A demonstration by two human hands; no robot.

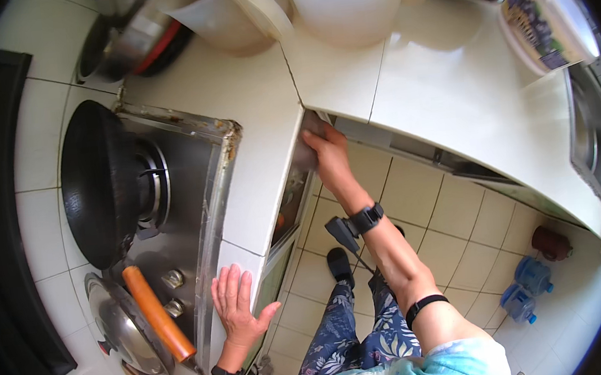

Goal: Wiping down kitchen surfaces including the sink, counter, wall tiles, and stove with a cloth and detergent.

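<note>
My left hand (239, 304) rests with its fingers spread on the white tiled counter edge (242, 255), beside the stove, and holds nothing. My right hand (329, 149) reaches below the counter's inner corner, at the top of an under-counter cabinet (293, 193). Its fingertips are partly hidden, so what it grips there cannot be told. A black wok (97, 185) with an orange wooden handle (159, 314) sits tilted by the gas burner (156, 182) of the steel stove.
A steel lid (127, 331) lies near the wok handle. White plastic pitchers (350, 3), a lidded plastic tub (540, 23) and stacked pans (126, 41) stand along the counter. A sink (590, 127) is at the right. Blue water bottles (531, 275) are on the tiled floor.
</note>
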